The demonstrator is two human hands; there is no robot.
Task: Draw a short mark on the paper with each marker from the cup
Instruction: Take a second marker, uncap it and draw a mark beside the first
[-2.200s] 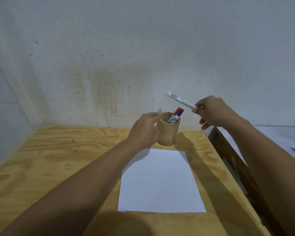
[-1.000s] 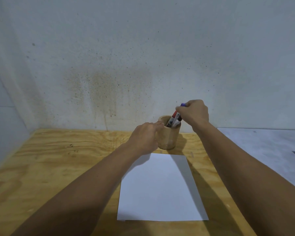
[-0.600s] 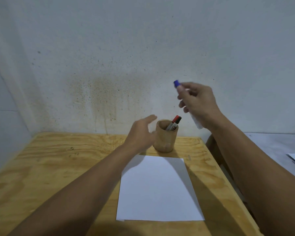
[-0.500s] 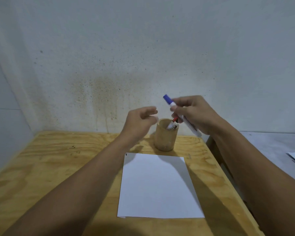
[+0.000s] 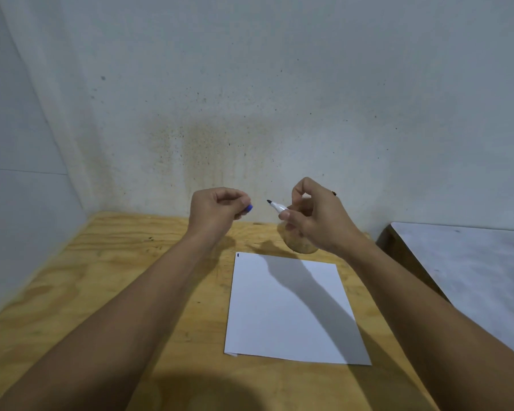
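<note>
My right hand [image 5: 318, 221] grips a white marker [image 5: 278, 206] with its dark tip bare and pointing left. My left hand [image 5: 215, 212] pinches the marker's blue cap [image 5: 249, 208], held a short gap away from the tip. Both hands hover above the far edge of the white paper [image 5: 291, 310], which lies flat on the wooden table [image 5: 101, 292]. A small dark mark [image 5: 238, 255] shows at the paper's far left corner. The wooden cup [image 5: 300, 246] stands behind the paper, mostly hidden by my right hand; its markers are out of sight.
A stained grey wall [image 5: 250, 114] rises right behind the table. To the right stands a grey surface [image 5: 472, 262], parted from the wooden table by a dark gap [image 5: 398, 247].
My right hand put one marker in the cup and lifted out the blue-capped one. My left hand let go of the cup, rose, and pulled the cap off; the tip is now bare.
</note>
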